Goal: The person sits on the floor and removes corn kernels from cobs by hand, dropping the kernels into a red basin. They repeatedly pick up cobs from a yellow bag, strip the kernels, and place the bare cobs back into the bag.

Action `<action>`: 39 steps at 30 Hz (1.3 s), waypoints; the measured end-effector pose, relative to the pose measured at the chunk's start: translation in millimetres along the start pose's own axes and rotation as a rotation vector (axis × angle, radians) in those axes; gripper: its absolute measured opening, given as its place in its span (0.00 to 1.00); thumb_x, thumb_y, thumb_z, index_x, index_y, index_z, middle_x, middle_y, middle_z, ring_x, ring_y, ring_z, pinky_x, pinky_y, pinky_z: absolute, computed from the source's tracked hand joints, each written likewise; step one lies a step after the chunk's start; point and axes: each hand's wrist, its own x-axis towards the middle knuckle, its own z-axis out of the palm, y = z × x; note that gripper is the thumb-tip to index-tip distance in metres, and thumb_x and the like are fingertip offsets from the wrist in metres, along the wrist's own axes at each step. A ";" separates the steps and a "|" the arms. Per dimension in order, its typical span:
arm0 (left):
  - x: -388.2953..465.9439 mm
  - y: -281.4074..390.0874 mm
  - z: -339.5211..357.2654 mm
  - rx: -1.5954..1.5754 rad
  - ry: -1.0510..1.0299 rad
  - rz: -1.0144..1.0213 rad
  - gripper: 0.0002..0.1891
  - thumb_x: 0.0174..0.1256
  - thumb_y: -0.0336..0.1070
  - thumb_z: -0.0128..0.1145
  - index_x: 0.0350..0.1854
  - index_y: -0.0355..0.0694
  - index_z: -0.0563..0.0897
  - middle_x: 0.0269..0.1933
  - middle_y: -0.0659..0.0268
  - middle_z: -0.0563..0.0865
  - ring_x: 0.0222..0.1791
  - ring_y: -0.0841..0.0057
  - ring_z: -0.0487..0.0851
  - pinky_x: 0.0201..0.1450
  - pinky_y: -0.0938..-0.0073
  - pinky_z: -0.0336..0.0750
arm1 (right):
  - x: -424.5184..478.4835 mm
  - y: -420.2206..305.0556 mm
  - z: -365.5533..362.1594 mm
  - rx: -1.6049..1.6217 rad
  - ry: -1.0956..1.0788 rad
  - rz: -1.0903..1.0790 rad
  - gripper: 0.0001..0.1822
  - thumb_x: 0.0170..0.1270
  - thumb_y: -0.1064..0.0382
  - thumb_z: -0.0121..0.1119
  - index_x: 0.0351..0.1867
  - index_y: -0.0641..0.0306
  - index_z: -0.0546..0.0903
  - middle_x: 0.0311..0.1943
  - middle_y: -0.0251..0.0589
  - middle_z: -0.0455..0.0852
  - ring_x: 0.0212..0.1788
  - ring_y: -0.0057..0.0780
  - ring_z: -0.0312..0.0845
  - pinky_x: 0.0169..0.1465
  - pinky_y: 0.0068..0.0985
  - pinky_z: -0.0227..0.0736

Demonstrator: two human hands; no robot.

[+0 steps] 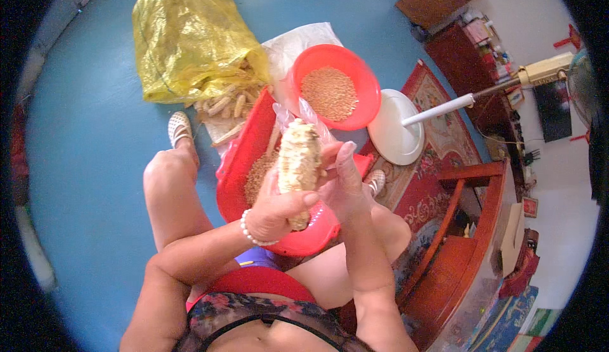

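Note:
My left hand (280,204), with a pearl-like bead bracelet at its wrist, grips a pale corn cob (299,159) near its lower end. The cob is mostly stripped and stands lengthwise above a red plastic basin (233,161). Loose corn kernels (259,173) lie inside that basin. Close against the cob's right side is my right hand (346,180), its surface looking like thin clear plastic. Its fingers partly overlap those around the cob, so its grip is unclear. Crumpled clear plastic (311,114) shows behind the cob's top.
Beyond the basin, a round red tub (366,90) holds kernels on a white sack (314,35). A yellow woven bag (190,43) spills bare cobs (223,107) at the left. On the right are a fan's white round base (395,147), a patterned rug (428,185) and a wooden chair (456,257).

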 end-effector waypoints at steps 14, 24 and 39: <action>-9.9 -18.1 -5.9 0.077 0.000 0.010 0.42 0.47 0.32 0.65 0.64 0.36 0.55 0.62 0.60 0.66 0.63 0.74 0.64 0.65 0.70 0.57 | 22.4 -3.9 8.3 0.183 -0.143 -0.094 0.37 0.66 0.41 0.35 0.66 0.67 0.49 0.62 0.54 0.62 0.62 0.39 0.60 0.65 0.30 0.53; -12.3 -22.3 -17.3 0.258 -0.011 0.058 0.42 0.46 0.31 0.64 0.64 0.37 0.56 0.59 0.65 0.68 0.58 0.78 0.67 0.60 0.74 0.61 | 21.8 8.9 -3.1 0.300 -0.062 0.064 0.39 0.64 0.40 0.38 0.64 0.73 0.53 0.57 0.54 0.69 0.62 0.40 0.61 0.65 0.31 0.53; 7.0 -10.3 -24.0 -0.116 0.309 -0.078 0.23 0.68 0.53 0.37 0.52 0.39 0.70 0.41 0.62 0.79 0.35 0.75 0.78 0.39 0.74 0.75 | 12.2 1.7 14.2 -0.267 0.104 -0.353 0.28 0.68 0.50 0.41 0.59 0.72 0.64 0.53 0.47 0.74 0.53 0.33 0.71 0.57 0.31 0.65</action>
